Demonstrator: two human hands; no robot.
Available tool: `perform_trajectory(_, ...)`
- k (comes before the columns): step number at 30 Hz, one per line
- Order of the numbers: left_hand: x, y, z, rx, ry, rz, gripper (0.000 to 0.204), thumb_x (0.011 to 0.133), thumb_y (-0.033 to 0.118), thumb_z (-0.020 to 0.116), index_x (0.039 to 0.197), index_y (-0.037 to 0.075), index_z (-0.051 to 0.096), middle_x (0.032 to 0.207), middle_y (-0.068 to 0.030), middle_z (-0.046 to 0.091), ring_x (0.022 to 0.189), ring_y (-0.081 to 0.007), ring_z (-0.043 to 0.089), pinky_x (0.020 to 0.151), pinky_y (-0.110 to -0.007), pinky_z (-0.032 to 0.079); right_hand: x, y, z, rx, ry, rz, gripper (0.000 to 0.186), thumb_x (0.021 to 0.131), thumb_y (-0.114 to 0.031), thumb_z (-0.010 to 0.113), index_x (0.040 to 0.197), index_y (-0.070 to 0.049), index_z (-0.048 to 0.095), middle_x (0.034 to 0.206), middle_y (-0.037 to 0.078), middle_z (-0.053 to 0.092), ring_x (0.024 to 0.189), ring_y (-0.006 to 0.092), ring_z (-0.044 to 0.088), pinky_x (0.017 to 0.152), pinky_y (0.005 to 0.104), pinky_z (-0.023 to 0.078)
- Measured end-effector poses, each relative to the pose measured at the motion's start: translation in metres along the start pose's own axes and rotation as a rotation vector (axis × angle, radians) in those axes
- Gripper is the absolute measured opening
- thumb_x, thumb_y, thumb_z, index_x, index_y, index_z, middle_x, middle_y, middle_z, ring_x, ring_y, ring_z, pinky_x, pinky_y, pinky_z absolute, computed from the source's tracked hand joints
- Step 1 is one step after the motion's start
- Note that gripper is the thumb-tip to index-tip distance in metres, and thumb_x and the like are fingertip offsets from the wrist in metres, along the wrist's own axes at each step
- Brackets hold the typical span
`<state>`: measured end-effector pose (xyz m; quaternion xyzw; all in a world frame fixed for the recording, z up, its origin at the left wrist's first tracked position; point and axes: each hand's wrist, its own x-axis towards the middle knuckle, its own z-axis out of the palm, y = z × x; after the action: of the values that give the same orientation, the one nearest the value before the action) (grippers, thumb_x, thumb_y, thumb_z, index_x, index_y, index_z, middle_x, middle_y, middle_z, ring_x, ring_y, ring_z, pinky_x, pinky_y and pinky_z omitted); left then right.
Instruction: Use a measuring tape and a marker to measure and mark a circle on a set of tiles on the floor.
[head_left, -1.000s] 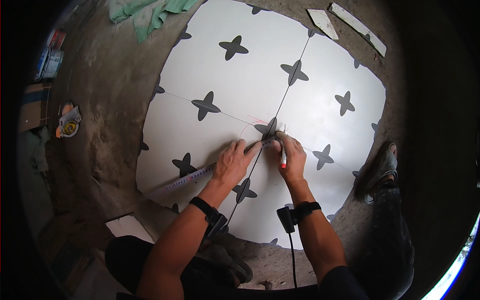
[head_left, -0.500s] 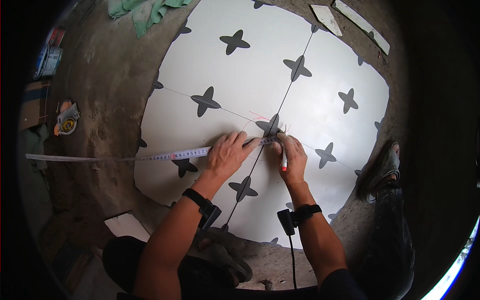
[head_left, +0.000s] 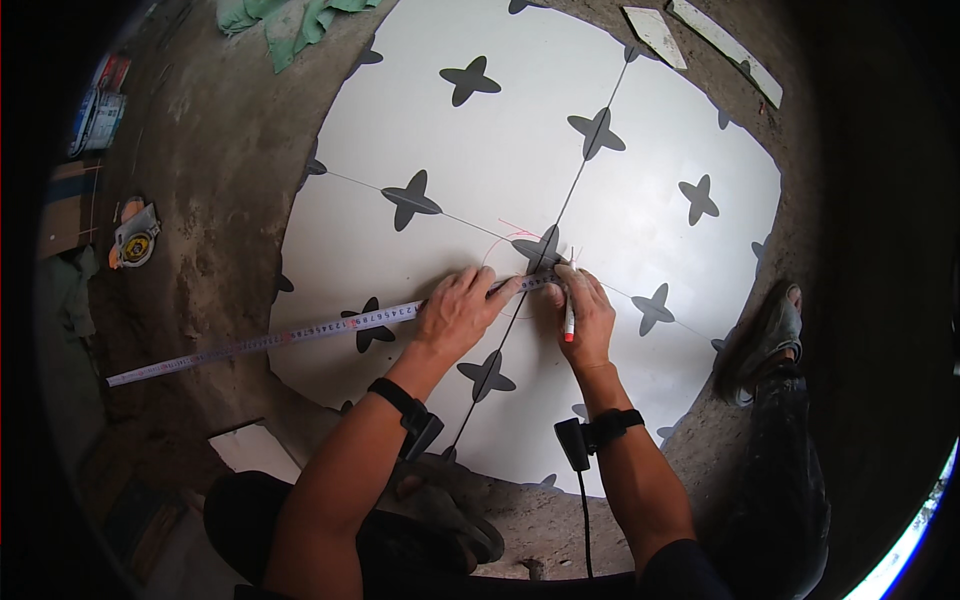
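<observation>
A white tile panel with dark four-petal shapes and thin lines lies on the floor before me. Across its middle stretches a tape measure blade, its far left part hanging past the panel's edge. My left hand is closed over the blade, pinching it left of the central dark line. Close by, my right hand grips a white marker with a red end while its fingers press the blade's right end. Thin red curved and straight marks show just beyond my fingers, partly hidden by the hands.
Two cut tile strips lie at the far right. On the floor to the left sits an angular tool with a yellow round part. Green cloth lies at the far left, and a tile offcut near my left knee.
The loose left end of the tape blade has swung toward me and to the right. Both hands stay almost in place.
</observation>
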<state>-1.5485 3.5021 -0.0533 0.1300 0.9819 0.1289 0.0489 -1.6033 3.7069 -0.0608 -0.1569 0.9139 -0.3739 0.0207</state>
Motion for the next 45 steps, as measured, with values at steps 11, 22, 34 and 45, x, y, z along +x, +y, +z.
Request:
perform_trajectory(11, -0.004, -0.003, 0.009, -0.081, 0.067, -0.027, 0.060, 0.085, -0.003, 0.060, 0.137, 0.025, 0.063, 0.096, -0.0076, 0.050, 0.091, -0.0278, 0.057, 0.075, -0.041, 0.053, -0.006, 0.068, -0.078, -0.135, 0.358, 0.306, 0.016, 0.101, -0.016, 0.061, 0.111, -0.004, 0.064, 0.091, 0.019, 0.072, 0.083, 0.0334, 0.072, 0.074, 0.0394, 0.056)
perform_trajectory(22, -0.002, -0.006, 0.013, -0.102, 0.062, -0.002, 0.053, 0.088, 0.000, 0.061, 0.136, 0.024, 0.064, 0.095, -0.0076, 0.049, 0.091, -0.0285, 0.057, 0.076, -0.042, 0.054, -0.139, 0.127, -0.128, -0.357, 0.330, 0.752, 0.040, 0.084, -0.028, 0.083, 0.104, -0.004, 0.057, 0.092, 0.022, 0.065, 0.085, 0.0409, 0.062, 0.076, 0.0457, 0.049)
perform_trajectory(34, -0.006, -0.008, 0.004, -0.152, 0.034, -0.015, 0.052, 0.090, 0.013, 0.069, 0.140, 0.028, 0.061, 0.097, -0.0065, 0.050, 0.092, -0.0273, 0.059, 0.077, -0.041, 0.055, -0.082, 0.082, -0.086, -0.320, 0.267, 0.520, 0.037, 0.087, -0.026, 0.080, 0.107, -0.006, 0.058, 0.096, 0.017, 0.070, 0.086, 0.0397, 0.067, 0.076, 0.0435, 0.052)
perform_trajectory(45, -0.036, -0.174, -0.030, 0.072, 0.395, -0.746, 0.076, 0.087, 0.036, 0.076, 0.152, 0.013, 0.043, 0.137, -0.0199, 0.053, 0.126, -0.0387, 0.048, 0.108, -0.048, 0.040, -0.038, 0.018, -0.015, -0.139, 0.149, 0.235, 0.034, 0.086, -0.021, 0.080, 0.105, -0.004, 0.058, 0.123, 0.018, 0.069, 0.105, 0.0398, 0.067, 0.087, 0.0433, 0.054)
